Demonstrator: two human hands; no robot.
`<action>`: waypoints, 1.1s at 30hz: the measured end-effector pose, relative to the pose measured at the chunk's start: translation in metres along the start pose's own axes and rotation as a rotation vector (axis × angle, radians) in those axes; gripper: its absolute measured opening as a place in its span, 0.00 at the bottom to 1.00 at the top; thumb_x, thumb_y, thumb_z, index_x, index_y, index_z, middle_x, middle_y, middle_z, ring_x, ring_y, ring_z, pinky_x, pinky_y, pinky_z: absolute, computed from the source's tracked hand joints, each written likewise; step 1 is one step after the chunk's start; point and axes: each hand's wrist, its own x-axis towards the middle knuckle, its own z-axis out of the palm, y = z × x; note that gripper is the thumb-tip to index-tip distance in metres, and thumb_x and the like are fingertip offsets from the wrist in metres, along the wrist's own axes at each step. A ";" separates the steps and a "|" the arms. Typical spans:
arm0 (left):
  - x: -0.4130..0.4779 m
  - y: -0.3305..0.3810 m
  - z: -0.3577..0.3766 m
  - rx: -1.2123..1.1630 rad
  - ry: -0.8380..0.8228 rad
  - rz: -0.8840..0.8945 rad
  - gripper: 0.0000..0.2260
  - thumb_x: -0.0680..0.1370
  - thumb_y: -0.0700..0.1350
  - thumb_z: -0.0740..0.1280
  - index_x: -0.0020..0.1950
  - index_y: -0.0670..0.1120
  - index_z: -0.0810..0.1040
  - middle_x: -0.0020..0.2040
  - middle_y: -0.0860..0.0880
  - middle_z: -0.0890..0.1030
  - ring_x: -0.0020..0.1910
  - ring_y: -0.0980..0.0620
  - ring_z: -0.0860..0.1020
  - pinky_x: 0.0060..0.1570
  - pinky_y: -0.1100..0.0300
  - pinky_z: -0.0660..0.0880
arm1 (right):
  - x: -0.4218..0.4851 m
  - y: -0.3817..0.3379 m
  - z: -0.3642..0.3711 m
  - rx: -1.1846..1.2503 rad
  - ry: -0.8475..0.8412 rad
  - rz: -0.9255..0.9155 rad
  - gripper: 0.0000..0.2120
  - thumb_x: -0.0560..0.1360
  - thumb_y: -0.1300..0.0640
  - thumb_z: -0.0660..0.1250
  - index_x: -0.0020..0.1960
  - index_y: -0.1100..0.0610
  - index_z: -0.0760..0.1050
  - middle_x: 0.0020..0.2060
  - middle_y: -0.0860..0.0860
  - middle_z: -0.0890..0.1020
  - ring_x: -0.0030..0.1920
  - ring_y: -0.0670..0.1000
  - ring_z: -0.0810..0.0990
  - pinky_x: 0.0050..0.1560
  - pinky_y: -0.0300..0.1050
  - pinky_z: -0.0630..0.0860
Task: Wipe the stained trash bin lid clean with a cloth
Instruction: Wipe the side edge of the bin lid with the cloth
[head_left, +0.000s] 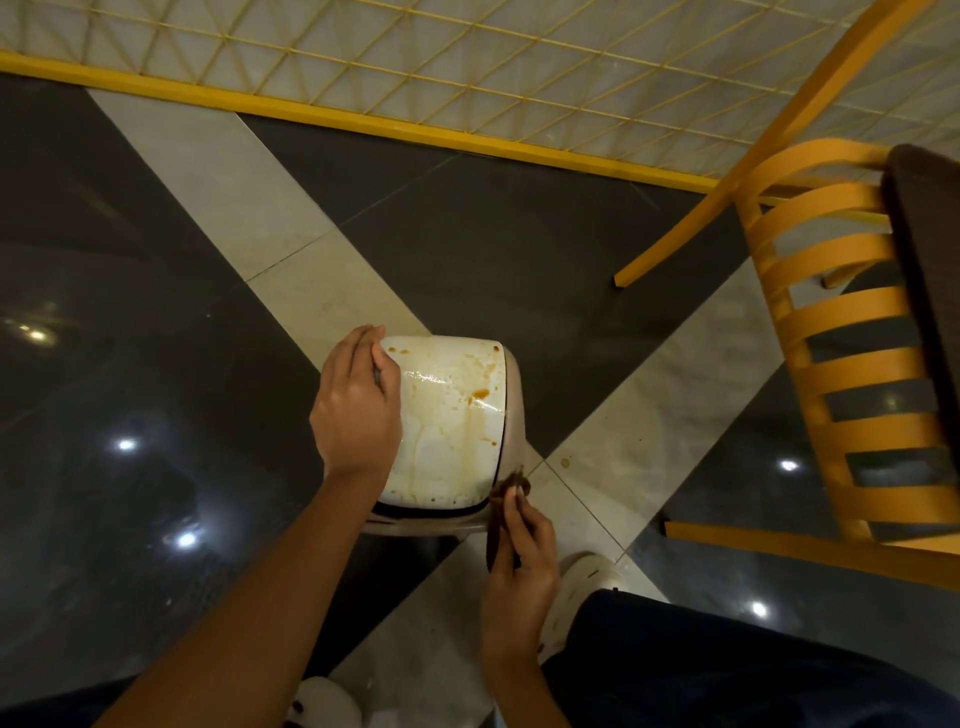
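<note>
While my left hand (358, 410) lay flat steadying the lid (449, 421), fingers spread and holding nothing, my right hand (519, 551) pinched the cloth (506, 512) at its near corner. Firm overlapping strokes across the orange stains (480, 393) appeared advisable.

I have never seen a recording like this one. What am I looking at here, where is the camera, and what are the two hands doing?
There is no machine here. A person wears a camera on the head, so this one picture looks down at their own arms, legs and pale shoes.

In the middle stands a small trash bin on the tiled floor. Its white lid has orange-brown stains and streaks. The left hand rests on the left edge of the lid, seemingly steadying it. The right hand pinches a dark brown cloth at the lid's near right corner. Most stains are not yet wiped.

On the right is a yellow slatted chair; at the top runs a yellow mesh panel.
</note>
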 end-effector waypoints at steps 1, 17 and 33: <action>0.000 0.000 0.000 0.001 -0.004 -0.002 0.14 0.80 0.44 0.57 0.60 0.44 0.78 0.59 0.46 0.79 0.58 0.47 0.77 0.51 0.55 0.75 | 0.003 -0.001 -0.001 0.013 -0.012 0.023 0.23 0.72 0.75 0.62 0.63 0.57 0.71 0.54 0.42 0.74 0.55 0.33 0.73 0.57 0.23 0.67; 0.001 -0.001 0.000 0.005 -0.023 -0.013 0.15 0.80 0.46 0.55 0.61 0.45 0.77 0.60 0.47 0.78 0.59 0.49 0.76 0.51 0.56 0.74 | 0.117 -0.023 0.002 -0.090 -0.286 0.134 0.15 0.77 0.65 0.60 0.61 0.55 0.76 0.51 0.49 0.79 0.51 0.46 0.76 0.54 0.34 0.71; 0.001 -0.003 0.002 0.002 -0.017 -0.018 0.14 0.80 0.45 0.56 0.61 0.45 0.77 0.59 0.47 0.79 0.58 0.49 0.77 0.51 0.54 0.76 | 0.146 -0.054 0.000 -0.115 -0.351 0.023 0.14 0.77 0.66 0.61 0.59 0.57 0.78 0.53 0.49 0.80 0.55 0.47 0.77 0.59 0.39 0.71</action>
